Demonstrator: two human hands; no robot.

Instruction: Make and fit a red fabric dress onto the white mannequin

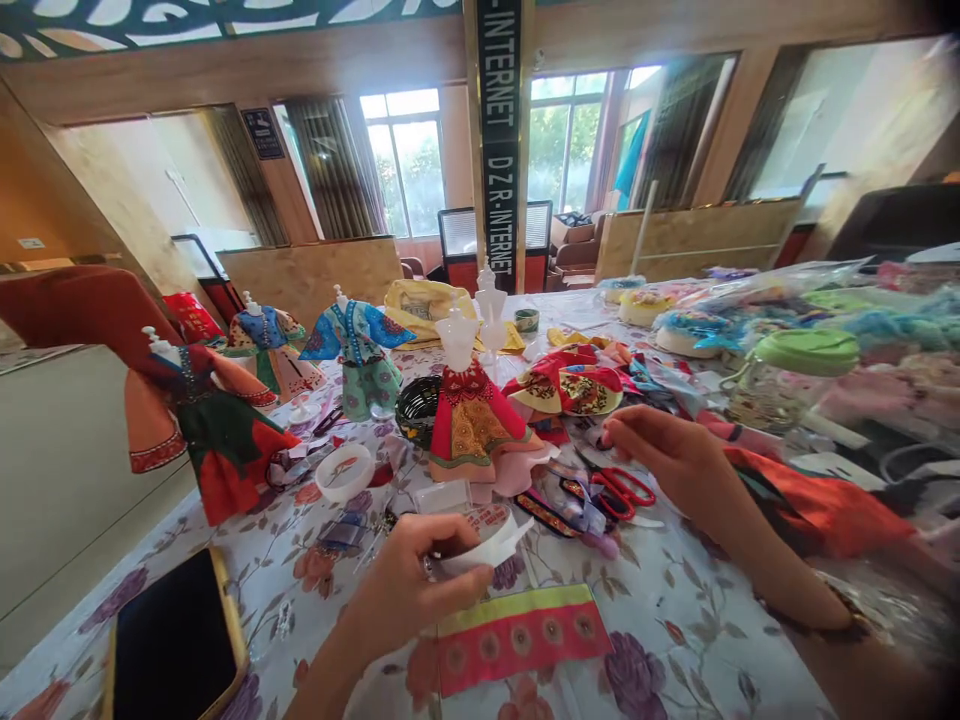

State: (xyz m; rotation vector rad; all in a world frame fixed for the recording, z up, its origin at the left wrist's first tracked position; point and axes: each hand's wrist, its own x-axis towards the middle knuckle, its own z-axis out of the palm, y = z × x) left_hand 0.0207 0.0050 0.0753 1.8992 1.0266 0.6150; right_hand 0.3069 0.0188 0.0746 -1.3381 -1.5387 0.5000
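My left hand (420,580) is closed on a thin white strip (499,548), curled and slightly folded; whether it is paper or tape backing I cannot tell. Below it a red strip of fabric (525,640) with a yellow-green edge and round motifs lies flat on the flowered tablecloth. My right hand (671,455) is raised at the right with thumb and fingertips pinched; what they hold, if anything, is too small to make out. Red-handled scissors (622,492) lie just left of it, beside patterned ribbon pieces (551,512). A doll form in a red and gold skirt (480,425) stands ahead.
Several dressed doll forms, one in a blue jacket (352,335), stand at the left. A white tape roll (345,472) and a dark basket (420,410) sit mid-table. A phone (176,640) lies front left. A green-lidded jar (802,375) and bagged materials crowd the right.
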